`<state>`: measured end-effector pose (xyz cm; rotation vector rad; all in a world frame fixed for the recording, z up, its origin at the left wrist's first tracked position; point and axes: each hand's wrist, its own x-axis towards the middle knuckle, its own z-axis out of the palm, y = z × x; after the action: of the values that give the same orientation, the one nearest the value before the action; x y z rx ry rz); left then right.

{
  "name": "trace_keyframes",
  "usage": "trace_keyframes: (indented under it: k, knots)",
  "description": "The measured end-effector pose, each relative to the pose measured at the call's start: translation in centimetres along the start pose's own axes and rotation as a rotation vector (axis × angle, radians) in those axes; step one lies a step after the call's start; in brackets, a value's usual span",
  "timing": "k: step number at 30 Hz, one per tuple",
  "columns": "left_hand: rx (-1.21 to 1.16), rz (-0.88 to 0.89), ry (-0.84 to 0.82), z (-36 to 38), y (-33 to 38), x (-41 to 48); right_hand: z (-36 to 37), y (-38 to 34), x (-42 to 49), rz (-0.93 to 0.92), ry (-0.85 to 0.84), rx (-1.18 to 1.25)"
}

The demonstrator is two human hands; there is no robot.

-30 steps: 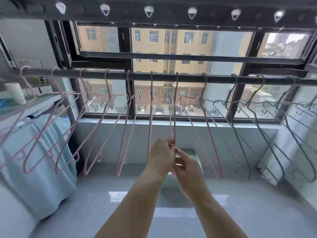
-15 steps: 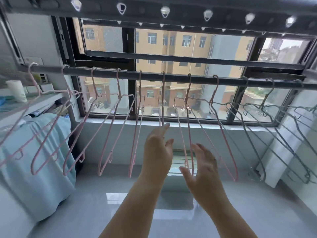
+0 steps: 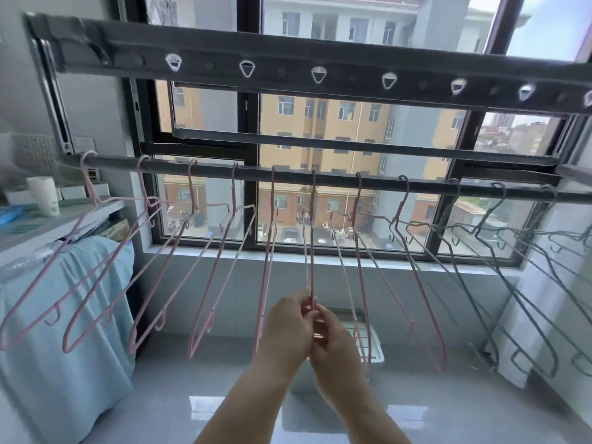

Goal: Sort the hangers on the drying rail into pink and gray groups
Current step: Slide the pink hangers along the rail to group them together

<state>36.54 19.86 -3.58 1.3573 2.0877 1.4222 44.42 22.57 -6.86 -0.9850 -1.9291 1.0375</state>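
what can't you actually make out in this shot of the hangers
In the head view:
Count of the gray hangers: they run off the right edge.
Lower part of the held pink hanger: hidden behind the left hand and right hand.
Right end of the rail: cut off by the frame edge.

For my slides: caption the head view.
Left hand and right hand pinch one pink hanger on the drying rail; gray hangers hang rightward.

Pink hangers (image 3: 161, 278) left and middle on the rail (image 3: 208, 170), gray hangers (image 3: 512, 293) on its right, left hand (image 3: 288, 330) and right hand (image 3: 336, 350) pinching one middle pink hanger (image 3: 312, 235).
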Motion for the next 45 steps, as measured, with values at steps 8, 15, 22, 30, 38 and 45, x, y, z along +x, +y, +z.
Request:
trace_keyframes:
  k: [8,15,22,30,38,45]
  knots:
    - [-0.037,-0.004,0.000,0.7,0.7,0.3,-1.1,0.5,0.3,-0.055,0.076,0.051]
    - [-0.023,0.040,-0.024,0.2,1.1,-0.3,-1.9,-0.4,-0.7,-0.060,0.055,0.002]
    - [0.108,0.170,0.345,-4.6,-0.3,-0.3,1.4,-3.0,-2.3,-0.368,0.095,-0.215]
    - [-0.096,-0.146,0.044,-5.3,-3.1,-0.7,5.1,-3.0,-2.4,-0.104,-0.090,-0.129]
    - [-0.192,-0.154,0.024,-5.6,-2.9,-0.4,4.8,-3.3,-2.3,-0.127,-0.025,0.006]
    - [-0.215,-0.144,0.009,-5.2,-2.6,-0.8,4.2,-3.3,-2.4,-0.132,-0.018,0.019]
